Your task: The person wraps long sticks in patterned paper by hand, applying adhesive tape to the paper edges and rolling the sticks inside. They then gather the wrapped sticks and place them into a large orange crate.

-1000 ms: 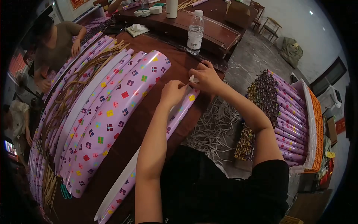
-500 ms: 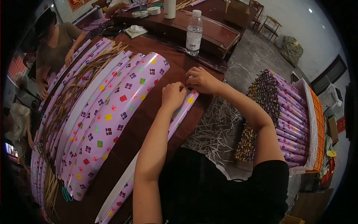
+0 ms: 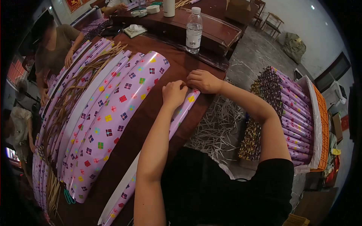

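Observation:
A narrow roll of purple gift-patterned paper point(image 3: 181, 116) lies slantwise on the dark red cloth point(image 3: 151, 109), running down under my left forearm. My left hand point(image 3: 174, 94) is at the upper end of the roll, its fingers bent and closed. My right hand point(image 3: 204, 81) meets it there from the right, knuckles up, its fingers curled over the roll's tip. The fingertips of both hands almost touch, and what lies between them is hidden. To the left lies a wider purple roll point(image 3: 122, 109) beside a stack of similar rolls.
Beyond my hands stands a water bottle point(image 3: 194, 34). Brown strips point(image 3: 62, 116) lie over the rolls at left, with teal scissor handles point(image 3: 69, 196) below. An orange basket point(image 3: 321, 128) holds many rolls at right. Paper shreds point(image 3: 217, 132) litter the floor. Other people are at upper left.
My right fingers have curled down closer over the roll's end. My left hand has barely moved, and the view has shifted slightly.

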Tool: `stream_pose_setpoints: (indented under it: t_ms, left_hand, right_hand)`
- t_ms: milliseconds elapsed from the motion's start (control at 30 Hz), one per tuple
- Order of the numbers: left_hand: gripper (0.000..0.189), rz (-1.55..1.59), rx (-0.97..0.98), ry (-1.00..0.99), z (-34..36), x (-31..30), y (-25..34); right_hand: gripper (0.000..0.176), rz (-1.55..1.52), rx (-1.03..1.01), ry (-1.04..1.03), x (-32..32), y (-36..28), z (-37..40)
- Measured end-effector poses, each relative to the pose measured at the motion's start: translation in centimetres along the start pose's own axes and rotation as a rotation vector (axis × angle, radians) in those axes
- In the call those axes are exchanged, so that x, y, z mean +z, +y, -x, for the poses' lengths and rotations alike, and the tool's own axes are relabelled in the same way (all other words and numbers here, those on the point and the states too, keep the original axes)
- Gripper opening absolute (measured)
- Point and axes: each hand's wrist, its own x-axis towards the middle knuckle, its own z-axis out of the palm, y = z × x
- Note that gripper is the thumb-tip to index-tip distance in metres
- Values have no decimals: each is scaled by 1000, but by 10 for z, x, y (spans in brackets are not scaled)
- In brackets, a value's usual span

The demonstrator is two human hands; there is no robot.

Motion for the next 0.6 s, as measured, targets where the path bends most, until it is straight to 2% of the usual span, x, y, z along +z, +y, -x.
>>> stream_pose_setpoints:
  t_ms: [67, 300, 600]
  left_hand:
    - [21, 95, -33, -47, -5, 3, -8]
    - [22, 92, -90, -77, -8, -3, -2]
    - [25, 190, -195, -155, -14, 3, -8]
  right_hand:
    - [22, 32, -17, -14, -1, 0, 2]
    - [32, 158, -114, -36, 3, 4, 8]
    - [37, 169, -137, -80, -4, -1, 4]
